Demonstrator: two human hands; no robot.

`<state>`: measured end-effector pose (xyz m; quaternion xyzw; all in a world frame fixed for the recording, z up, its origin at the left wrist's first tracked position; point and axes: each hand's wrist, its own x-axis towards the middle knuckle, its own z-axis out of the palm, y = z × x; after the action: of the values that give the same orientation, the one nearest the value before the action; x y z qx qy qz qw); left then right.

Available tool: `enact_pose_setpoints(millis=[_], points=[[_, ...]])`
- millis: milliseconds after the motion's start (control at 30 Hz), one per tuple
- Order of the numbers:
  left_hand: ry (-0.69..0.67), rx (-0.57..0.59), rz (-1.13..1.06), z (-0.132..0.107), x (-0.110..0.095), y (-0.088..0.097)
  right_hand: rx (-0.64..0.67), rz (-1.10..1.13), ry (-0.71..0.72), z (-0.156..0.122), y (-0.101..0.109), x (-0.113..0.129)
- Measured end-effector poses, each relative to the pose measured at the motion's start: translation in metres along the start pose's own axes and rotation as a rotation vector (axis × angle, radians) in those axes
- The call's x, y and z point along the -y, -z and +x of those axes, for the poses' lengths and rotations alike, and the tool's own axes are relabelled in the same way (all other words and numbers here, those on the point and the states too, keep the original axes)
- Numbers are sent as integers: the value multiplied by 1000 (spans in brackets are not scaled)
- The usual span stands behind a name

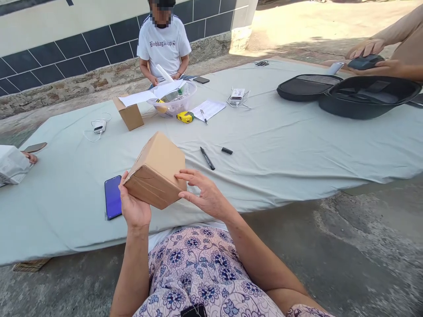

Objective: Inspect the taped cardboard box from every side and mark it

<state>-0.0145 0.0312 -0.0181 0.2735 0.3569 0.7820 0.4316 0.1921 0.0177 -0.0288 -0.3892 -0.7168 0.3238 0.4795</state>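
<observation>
The box (155,169) is held in the air above the near edge of the mat (297,145), tilted with one corner up. The left hand (134,207) is closed around its lower left corner, thumb on the taped face. The right hand (205,193) is open with fingers spread, only the tips touching the box's right edge. The box is sealed cardboard and looks light and stiff, with tape that may be slick. It is probably best gripped across opposite faces or cupped at the corners.

A phone (113,197) lies just left of the left hand, and a pen (207,158) and its cap (227,151) lie beyond the box. Further on are a second box (129,115), a bowl (172,103) and a tape measure (185,116). An open case (350,94) sits at the far right corner, where another person's hands (366,46) work. Nothing crowds the held box.
</observation>
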Motion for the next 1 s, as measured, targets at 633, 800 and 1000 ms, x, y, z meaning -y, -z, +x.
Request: enact_pose_setpoints(millis=[633, 800, 1000], points=[[457, 11, -57, -2, 4, 7, -182, -406, 268, 4, -3, 3], [476, -17, -80, -1, 8, 11, -272, -370, 285, 6, -3, 7], [400, -99, 20, -3, 17, 14, -322, -223, 210, 5, -9, 8]])
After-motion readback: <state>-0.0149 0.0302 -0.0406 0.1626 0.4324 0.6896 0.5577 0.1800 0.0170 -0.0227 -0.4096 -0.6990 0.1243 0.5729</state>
